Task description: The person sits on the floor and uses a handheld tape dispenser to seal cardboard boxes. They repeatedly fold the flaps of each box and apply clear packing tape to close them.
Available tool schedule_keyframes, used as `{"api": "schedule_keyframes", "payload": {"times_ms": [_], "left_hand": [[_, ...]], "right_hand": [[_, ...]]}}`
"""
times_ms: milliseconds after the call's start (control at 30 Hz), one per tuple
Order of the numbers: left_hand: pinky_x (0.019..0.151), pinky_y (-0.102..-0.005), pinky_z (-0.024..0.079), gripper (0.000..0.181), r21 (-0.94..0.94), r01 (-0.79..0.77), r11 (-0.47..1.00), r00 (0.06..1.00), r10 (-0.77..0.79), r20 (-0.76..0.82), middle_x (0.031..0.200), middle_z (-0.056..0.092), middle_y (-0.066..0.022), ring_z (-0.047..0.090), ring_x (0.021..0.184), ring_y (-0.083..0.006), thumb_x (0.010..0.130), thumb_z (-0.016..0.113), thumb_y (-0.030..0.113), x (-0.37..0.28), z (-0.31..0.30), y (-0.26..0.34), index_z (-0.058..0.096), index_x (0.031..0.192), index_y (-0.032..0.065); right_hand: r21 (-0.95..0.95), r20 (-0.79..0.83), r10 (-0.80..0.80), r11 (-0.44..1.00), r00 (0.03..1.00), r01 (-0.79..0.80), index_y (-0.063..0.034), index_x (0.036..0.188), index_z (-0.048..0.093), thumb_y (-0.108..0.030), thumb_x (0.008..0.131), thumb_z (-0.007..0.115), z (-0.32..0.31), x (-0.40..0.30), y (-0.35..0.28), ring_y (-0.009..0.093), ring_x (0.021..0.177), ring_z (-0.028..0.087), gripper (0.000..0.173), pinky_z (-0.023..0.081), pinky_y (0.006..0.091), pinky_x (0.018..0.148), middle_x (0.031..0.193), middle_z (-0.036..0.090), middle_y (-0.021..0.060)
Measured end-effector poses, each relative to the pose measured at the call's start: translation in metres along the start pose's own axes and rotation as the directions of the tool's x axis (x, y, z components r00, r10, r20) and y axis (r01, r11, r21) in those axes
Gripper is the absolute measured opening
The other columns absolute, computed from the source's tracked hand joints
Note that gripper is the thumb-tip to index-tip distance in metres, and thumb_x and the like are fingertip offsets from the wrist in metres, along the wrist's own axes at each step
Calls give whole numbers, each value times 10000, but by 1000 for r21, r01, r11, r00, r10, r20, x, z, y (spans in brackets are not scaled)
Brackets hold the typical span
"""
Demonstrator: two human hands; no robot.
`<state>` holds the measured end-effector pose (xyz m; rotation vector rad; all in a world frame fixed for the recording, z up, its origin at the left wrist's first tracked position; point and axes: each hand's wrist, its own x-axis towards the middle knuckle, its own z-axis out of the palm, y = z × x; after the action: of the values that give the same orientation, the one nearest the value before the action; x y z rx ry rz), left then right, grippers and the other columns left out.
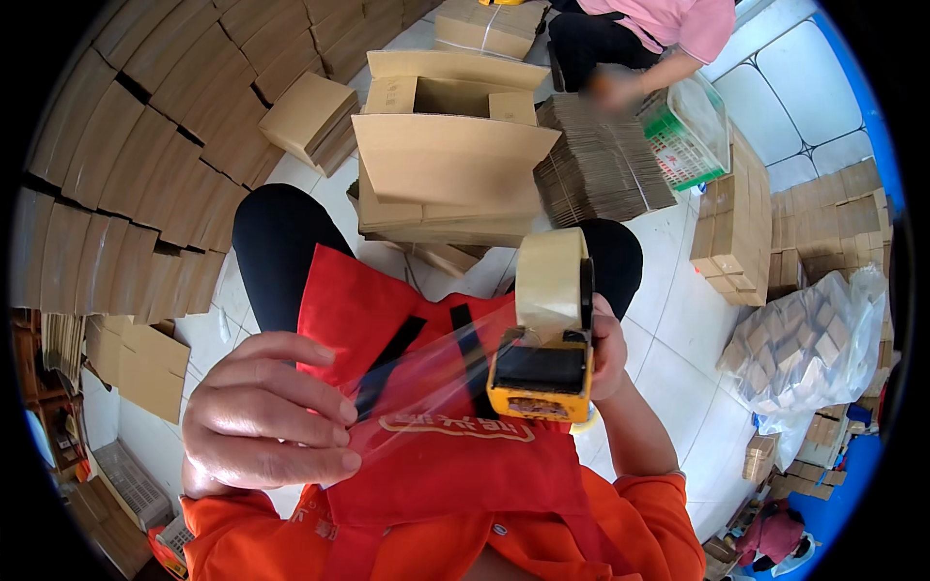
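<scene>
My right hand (609,348) grips a yellow and black tape dispenser (539,381) from its right side. A wide roll of clear packing tape (548,279) sits on it. From the roll a strip of tape (429,378) stretches taut across to my left hand (272,414), whose fingers hold its loose end. How the thumb meets the tape is hidden. Both hands are above my red apron (450,465). Beyond my knees stands a cardboard box (450,156) with its top flaps raised, resting on flattened cardboard.
Stacked cardboard boxes (145,152) wall the left side. A bundle of flattened cartons (599,160) lies near a co-worker in a pink shirt (657,22), beside a green and white basket (686,134). At right are a carton stack (734,218) and a clear bag of small boxes (799,348).
</scene>
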<state>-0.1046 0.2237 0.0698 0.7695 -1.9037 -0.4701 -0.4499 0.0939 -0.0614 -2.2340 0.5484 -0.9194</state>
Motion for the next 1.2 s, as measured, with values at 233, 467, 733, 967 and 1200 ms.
{"api": "schedule_keyframes", "payload": {"times_ms": [233,467,733,967,1200], "left_hand": [[903,-457,508,92,119,-119,986,993,117,22,827,645,2,672,788,-155,776,782,176,23,0,9,744,823,106],[944,-451,482,101,176,25,984,989,2,-148,838,597,-6,653,775,-158,810,773,197,30,9,14,707,855,135],[757,-351,551,156,535,-113,837,959,234,-163,763,622,13,632,727,-132,708,788,157,68,67,30,706,828,100],[943,-430,444,175,315,-51,948,995,76,-70,857,642,17,682,757,-131,740,824,174,46,37,13,709,866,133],[999,-439,399,181,362,-70,930,996,86,-27,825,640,46,693,788,-115,736,839,168,30,36,16,711,863,160]], "right_hand": [[-278,31,-157,947,987,160,-52,1038,473,-278,582,900,4,19,-8,305,806,559,665,441,391,721,902,619,113],[-521,-62,-286,826,956,214,9,947,559,-371,573,893,8,33,-21,311,706,585,629,463,399,756,809,595,122],[-542,-90,-124,839,988,56,23,958,552,-392,544,893,8,32,-19,334,758,563,678,454,401,724,821,573,136],[-282,-152,45,956,987,-87,-9,984,528,-384,482,932,-8,-16,25,355,857,550,745,461,429,753,929,570,160],[-377,-131,-45,926,990,-8,-10,969,518,-353,519,930,-1,6,17,339,778,551,700,464,407,704,866,559,149]]}}
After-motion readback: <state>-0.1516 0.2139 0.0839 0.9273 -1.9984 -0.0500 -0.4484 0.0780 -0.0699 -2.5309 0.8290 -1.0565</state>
